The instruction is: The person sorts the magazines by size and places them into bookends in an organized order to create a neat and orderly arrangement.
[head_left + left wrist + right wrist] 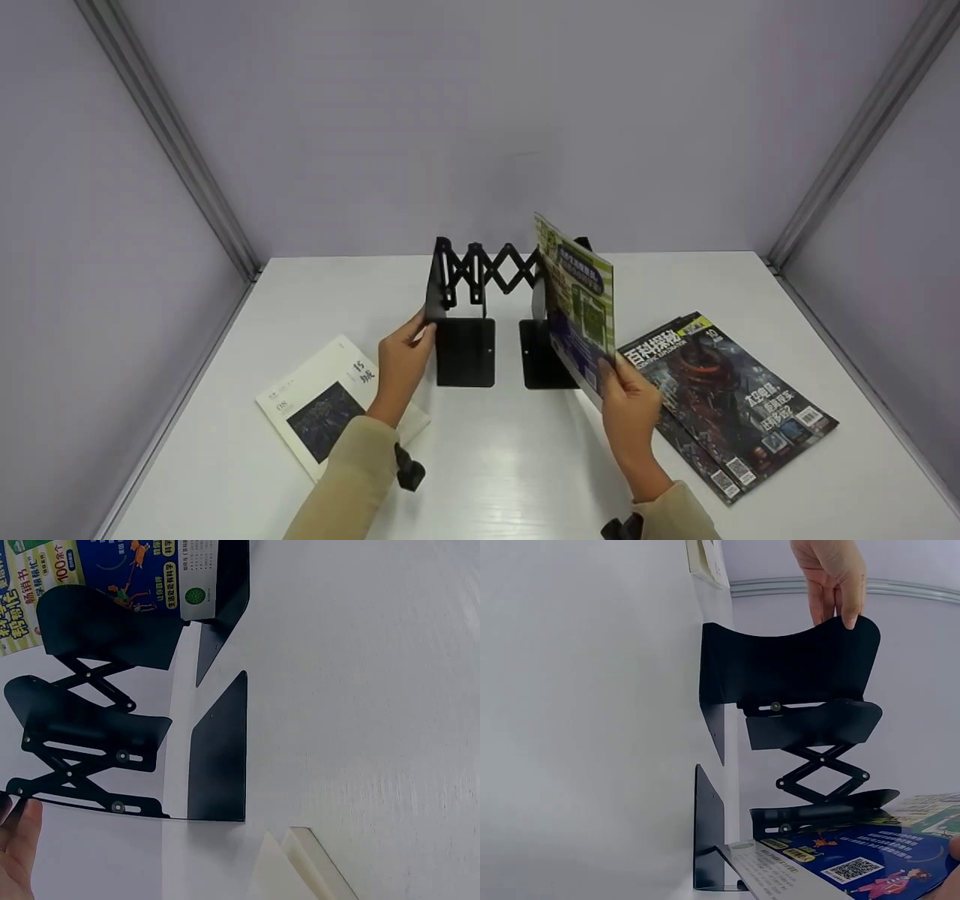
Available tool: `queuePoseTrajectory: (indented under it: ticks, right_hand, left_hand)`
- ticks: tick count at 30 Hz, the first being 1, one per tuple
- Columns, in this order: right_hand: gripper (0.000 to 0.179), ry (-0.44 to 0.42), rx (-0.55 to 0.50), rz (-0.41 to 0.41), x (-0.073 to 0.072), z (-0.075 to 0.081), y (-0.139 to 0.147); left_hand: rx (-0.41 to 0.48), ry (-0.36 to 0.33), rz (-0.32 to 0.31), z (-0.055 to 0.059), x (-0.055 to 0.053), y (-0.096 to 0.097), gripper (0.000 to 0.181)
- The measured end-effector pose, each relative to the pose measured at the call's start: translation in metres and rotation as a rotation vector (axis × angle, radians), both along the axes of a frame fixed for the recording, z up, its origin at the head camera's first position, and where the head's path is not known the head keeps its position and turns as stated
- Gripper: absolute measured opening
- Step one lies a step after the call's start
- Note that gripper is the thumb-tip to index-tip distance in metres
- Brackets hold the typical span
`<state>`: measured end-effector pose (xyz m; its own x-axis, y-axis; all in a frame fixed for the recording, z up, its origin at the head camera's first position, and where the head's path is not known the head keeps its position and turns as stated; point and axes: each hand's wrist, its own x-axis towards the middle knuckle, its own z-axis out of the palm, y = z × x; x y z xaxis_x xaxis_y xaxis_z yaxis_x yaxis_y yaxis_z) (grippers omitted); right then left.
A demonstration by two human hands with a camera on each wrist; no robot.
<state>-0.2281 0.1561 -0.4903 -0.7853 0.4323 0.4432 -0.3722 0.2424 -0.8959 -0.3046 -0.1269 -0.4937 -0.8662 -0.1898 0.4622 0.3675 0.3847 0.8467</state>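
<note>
A black expandable metal bookend (465, 352) with a criss-cross lattice stands on the white table, its two end plates apart. My left hand (401, 367) pinches the upright left end plate; in the right wrist view the left thumb and fingers (850, 607) lie on either side of its edge. My right hand (630, 412) grips a thin magazine (577, 300) with a green, yellow and blue cover by its near edge. That magazine stands upright and tilted at the right end plate, hiding most of this plate in the head view. A middle divider (817, 724) shows between the end plates.
A white book (300, 397) with a dark picture lies left, partly behind the left forearm. On the right lie two overlapping dark magazines (720, 397). Grey walls (480, 120) enclose the table (510, 465) at the back and sides.
</note>
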Motion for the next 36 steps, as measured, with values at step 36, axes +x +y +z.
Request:
queuePoseTrajectory:
  ticks: [36]
  right_hand:
    - [0.032, -0.065, -0.158, 0.195, -0.019, -0.043, -0.031]
  left_hand:
    - [-0.001, 0.001, 0.006, -0.002, 0.000, 0.000, 0.034]
